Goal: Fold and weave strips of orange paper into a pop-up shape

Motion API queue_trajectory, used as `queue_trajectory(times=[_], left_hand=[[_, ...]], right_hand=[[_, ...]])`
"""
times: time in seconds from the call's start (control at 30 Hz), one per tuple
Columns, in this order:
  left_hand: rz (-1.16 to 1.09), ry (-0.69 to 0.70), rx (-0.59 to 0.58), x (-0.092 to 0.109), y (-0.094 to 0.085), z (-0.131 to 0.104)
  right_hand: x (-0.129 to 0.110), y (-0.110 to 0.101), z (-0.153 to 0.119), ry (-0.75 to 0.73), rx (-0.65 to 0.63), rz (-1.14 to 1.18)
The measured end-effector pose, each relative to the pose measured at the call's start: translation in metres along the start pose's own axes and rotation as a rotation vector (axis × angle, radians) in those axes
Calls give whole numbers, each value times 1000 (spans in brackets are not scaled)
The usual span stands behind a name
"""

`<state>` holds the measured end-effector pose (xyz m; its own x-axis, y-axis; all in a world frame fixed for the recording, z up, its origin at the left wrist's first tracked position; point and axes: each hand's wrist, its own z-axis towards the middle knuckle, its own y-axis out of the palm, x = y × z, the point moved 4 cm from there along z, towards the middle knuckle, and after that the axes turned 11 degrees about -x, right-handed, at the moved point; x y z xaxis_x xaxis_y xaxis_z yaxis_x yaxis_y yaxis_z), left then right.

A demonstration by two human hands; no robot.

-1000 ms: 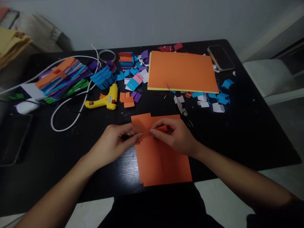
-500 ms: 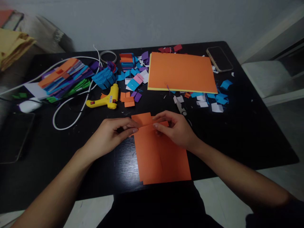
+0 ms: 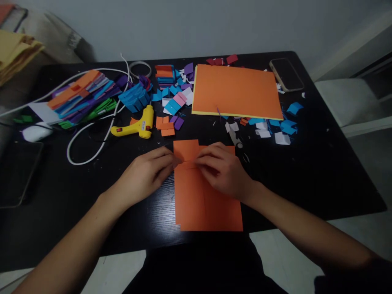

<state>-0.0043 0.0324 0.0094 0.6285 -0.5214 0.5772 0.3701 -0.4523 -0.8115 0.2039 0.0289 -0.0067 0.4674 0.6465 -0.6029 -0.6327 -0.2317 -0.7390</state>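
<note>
An orange sheet of paper [image 3: 219, 212] lies near the front edge of the table, with a narrower orange paper strip [image 3: 189, 196] over its left part. A crease crosses the strip near its upper end. At the crease's left end, my left hand [image 3: 154, 168] has its fingers closed on the strip's edge. My right hand [image 3: 222, 169] rests over the sheet, fingertips pinched together at the crease's right end. Both sets of fingertips are slightly blurred.
A yellow glue gun [image 3: 137, 126] lies behind my left hand, with a white cable [image 3: 73, 157] looped beside it. Scissors [image 3: 237, 141], folded paper pieces [image 3: 165, 126] and a stack of orange and yellow sheets [image 3: 235, 92] lie farther back. A phone [image 3: 287, 74] sits at the back right.
The strip's raised fold has come down flat, its upper part now lying straight above the crease. My right fingertips have moved slightly left and closed together.
</note>
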Motion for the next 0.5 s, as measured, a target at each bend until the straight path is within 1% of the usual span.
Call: queue_trajectory(times=[0.1,0.23,0.33,0.5], left_hand=[[41,-3,8,-1,3,1],[91,15,41,-2,4,2],[117,42,52,-2,5,2],[147,95,38,-1,7,1]], right_hand=[[-1,5,-1,-47,-46,-11],[-1,10,-3,-57,-90,-32],[-2,10,-3,-65,-93,-57],[-6,10,-3,-49,-104,-99]])
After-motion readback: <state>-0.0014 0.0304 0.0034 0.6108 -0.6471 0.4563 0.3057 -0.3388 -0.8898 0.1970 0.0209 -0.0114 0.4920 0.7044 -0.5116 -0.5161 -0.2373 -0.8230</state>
